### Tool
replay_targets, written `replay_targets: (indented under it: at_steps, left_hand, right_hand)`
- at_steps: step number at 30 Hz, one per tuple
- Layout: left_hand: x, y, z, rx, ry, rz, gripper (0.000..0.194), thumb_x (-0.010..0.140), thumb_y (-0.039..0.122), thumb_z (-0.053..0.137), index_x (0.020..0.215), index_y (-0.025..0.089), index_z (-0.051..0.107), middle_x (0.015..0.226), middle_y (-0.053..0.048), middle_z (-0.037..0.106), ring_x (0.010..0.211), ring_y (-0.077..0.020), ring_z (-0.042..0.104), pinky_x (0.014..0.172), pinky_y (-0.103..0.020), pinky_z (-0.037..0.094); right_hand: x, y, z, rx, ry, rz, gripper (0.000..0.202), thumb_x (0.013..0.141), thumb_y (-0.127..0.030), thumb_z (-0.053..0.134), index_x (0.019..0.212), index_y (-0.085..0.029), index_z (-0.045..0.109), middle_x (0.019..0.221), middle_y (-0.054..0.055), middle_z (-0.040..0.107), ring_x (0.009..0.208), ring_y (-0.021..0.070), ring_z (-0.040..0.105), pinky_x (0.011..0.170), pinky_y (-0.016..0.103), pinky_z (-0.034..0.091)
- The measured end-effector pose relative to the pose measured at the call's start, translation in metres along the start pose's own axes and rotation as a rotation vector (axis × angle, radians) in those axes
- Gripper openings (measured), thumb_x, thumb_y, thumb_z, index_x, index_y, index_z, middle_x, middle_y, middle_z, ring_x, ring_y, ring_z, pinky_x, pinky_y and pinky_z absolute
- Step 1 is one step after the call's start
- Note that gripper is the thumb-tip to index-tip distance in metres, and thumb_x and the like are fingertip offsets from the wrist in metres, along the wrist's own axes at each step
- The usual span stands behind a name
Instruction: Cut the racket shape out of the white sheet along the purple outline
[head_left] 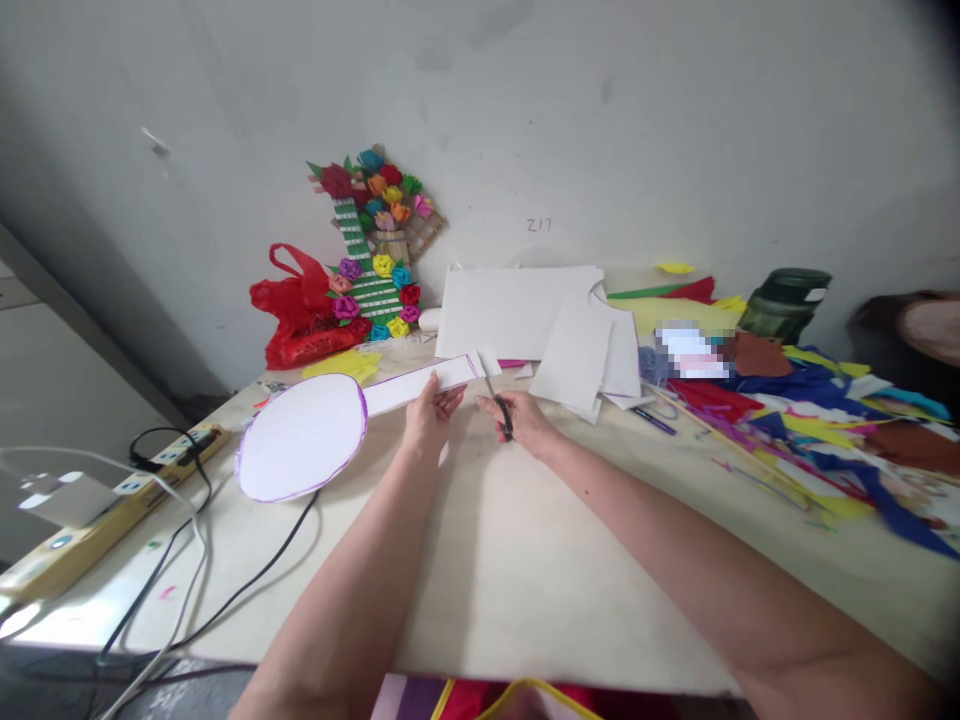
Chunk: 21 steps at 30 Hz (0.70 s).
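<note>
A white paper cutout [301,440], with a round body, a long straight neck and a purple outline, is held above the table. My left hand [430,412] pinches its neck near the far end, thumb on top. In my right hand [523,420] is a pair of scissors [504,414] with dark handles. The blades reach the paper at the neck's end, just past the purple line. Whether the blades are parted is too small to tell.
White sheets [517,310] stand and lie at the back, beside a purple pen [655,420]. Flower crafts [375,280] and a red bag [304,310] sit back left. Coloured scraps [832,430], a phone [694,352] and a green bottle [784,305] are right. A power strip [142,500] with cables lies left.
</note>
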<state>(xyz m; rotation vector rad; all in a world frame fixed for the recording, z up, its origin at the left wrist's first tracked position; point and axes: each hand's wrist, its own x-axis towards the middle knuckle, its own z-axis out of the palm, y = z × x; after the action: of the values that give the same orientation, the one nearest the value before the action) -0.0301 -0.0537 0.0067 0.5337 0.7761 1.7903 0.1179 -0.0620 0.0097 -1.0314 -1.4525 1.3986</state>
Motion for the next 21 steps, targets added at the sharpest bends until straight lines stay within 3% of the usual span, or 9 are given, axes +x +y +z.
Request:
replay_targets:
  at_steps: [4, 11, 17, 21]
  left_hand:
    - [0.002, 0.001, -0.001, 0.026, 0.058, -0.015, 0.01, 0.075, 0.013, 0.059, 0.083, 0.009, 0.056, 0.066, -0.008, 0.065, 0.062, -0.0175, 0.066, 0.055, -0.021, 0.052]
    - [-0.004, 0.001, 0.006, 0.034, 0.024, -0.032, 0.007, 0.074, 0.009, 0.057, 0.081, 0.008, 0.056, 0.066, -0.008, 0.064, 0.062, -0.0179, 0.066, 0.045, -0.016, 0.048]
    - [-0.005, -0.007, 0.007, 0.039, 0.0, -0.054, 0.011, 0.07, 0.009, 0.062, 0.08, 0.007, 0.057, 0.066, -0.007, 0.065, 0.062, -0.0182, 0.066, 0.044, -0.017, 0.048]
    - [-0.004, -0.009, 0.006, 0.038, -0.003, -0.052, 0.011, 0.07, 0.009, 0.062, 0.08, 0.008, 0.057, 0.066, -0.007, 0.066, 0.059, -0.0169, 0.065, 0.042, -0.016, 0.047]
  right_hand:
    - [0.0, 0.001, -0.001, 0.015, -0.012, 0.043, 0.039, 0.061, -0.051, 0.068, 0.066, -0.016, 0.05, 0.042, -0.006, 0.046, 0.032, 0.006, 0.043, 0.033, 0.018, 0.038]
    - [-0.001, -0.008, -0.008, -0.023, -0.048, 0.088, 0.046, 0.068, -0.059, 0.058, 0.075, -0.013, 0.055, 0.047, -0.001, 0.052, 0.034, 0.0079, 0.049, 0.028, 0.016, 0.027]
    - [0.001, -0.009, -0.018, -0.075, -0.08, 0.138, 0.055, 0.066, -0.064, 0.055, 0.083, -0.011, 0.057, 0.051, 0.002, 0.056, 0.041, 0.0101, 0.055, 0.029, 0.016, 0.019]
    - [0.002, -0.006, -0.017, -0.086, -0.071, 0.141, 0.047, 0.065, -0.059, 0.061, 0.074, -0.012, 0.055, 0.047, -0.001, 0.054, 0.037, 0.0078, 0.05, 0.032, 0.016, 0.026]
